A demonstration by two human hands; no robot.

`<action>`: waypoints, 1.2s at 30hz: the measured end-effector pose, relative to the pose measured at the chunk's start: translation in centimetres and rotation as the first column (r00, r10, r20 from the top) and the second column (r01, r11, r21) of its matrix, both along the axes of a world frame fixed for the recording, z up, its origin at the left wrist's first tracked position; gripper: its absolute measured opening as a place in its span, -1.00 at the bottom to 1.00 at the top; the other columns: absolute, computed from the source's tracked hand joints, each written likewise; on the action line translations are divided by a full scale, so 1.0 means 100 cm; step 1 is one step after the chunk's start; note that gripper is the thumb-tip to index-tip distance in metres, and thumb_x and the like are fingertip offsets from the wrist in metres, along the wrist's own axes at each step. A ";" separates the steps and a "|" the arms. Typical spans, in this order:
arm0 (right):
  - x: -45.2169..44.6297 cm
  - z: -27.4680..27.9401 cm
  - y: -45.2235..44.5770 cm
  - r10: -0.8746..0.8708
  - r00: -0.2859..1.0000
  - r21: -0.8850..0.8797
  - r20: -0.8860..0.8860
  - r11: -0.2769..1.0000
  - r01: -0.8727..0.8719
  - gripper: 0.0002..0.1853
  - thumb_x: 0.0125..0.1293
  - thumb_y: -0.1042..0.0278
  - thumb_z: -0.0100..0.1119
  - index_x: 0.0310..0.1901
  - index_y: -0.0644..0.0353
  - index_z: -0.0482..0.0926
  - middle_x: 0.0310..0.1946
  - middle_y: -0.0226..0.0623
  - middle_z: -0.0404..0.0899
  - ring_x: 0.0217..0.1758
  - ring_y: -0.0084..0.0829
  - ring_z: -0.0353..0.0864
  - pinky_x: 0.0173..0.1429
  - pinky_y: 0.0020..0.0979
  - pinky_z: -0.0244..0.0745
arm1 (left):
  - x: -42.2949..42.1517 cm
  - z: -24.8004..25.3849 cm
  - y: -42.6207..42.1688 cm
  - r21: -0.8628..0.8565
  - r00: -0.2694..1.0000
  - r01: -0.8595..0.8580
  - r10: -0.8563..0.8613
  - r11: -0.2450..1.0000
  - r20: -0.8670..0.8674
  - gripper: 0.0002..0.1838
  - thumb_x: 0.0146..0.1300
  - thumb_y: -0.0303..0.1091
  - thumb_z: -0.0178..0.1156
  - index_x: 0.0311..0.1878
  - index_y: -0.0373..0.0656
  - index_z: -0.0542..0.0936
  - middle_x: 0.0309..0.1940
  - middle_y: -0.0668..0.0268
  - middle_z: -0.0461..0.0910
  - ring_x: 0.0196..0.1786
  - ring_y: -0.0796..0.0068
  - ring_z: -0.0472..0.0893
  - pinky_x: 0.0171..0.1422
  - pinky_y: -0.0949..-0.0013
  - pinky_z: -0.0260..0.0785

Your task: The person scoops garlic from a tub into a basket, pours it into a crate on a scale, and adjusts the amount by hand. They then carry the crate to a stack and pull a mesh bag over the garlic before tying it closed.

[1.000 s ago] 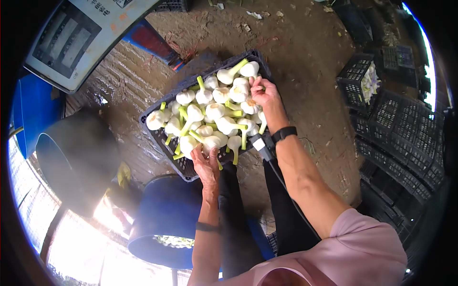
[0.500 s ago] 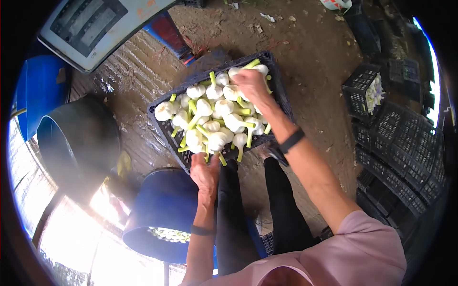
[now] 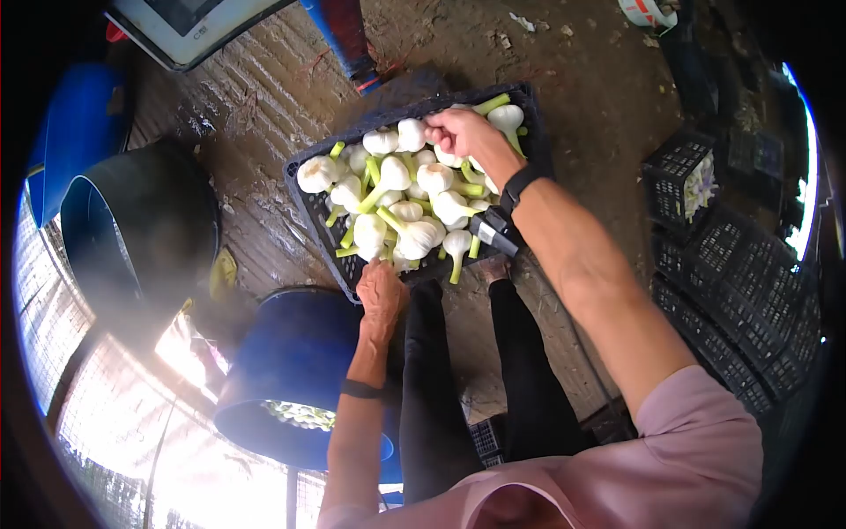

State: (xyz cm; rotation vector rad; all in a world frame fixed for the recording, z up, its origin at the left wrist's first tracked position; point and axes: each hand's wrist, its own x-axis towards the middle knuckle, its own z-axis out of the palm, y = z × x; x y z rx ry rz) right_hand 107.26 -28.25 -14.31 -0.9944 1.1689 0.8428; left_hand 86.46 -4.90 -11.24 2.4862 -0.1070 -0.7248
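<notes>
A black plastic crate [image 3: 310, 212] full of white garlic bulbs [image 3: 434, 178] with cut green stems stands on the ground before me. My right hand [image 3: 460, 132] is over the crate's far part, fingers curled beside a bulb [image 3: 411, 135]; whether they grip something is hidden. At the near left edge, my left hand [image 3: 382, 289] is closed with its fingertips by the lowest bulbs and the rim; what it holds, if anything, cannot be made out. A dark device [image 3: 495, 231] with a cable lies across the crate's near right side.
Blue barrel [image 3: 282, 361] with pale pieces inside stands at lower left, a grey tub [image 3: 145, 229] and blue container [image 3: 79, 132] beyond it. A scale [image 3: 189, 26] is at upper left. Black crates [image 3: 731, 273] line the right, one crate [image 3: 677, 176] holding pale pieces.
My right hand has moved from the crate's far right corner leftward along the far row of bulbs. My left hand has drawn down to the near rim and closed. The view has shifted.
</notes>
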 end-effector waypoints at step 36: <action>-0.180 0.088 0.031 -0.201 0.909 0.449 0.364 0.893 0.018 -0.44 0.02 0.36 0.13 0.14 0.25 0.36 -0.16 -0.35 0.53 -0.17 -0.51 0.50 -0.15 -0.45 0.41 | 0.062 0.013 -0.019 0.237 0.970 -0.235 0.210 0.943 0.123 -0.35 -0.13 -0.19 0.32 0.08 -0.17 0.36 -0.14 0.12 0.45 -0.08 0.09 0.46 -0.06 0.11 0.39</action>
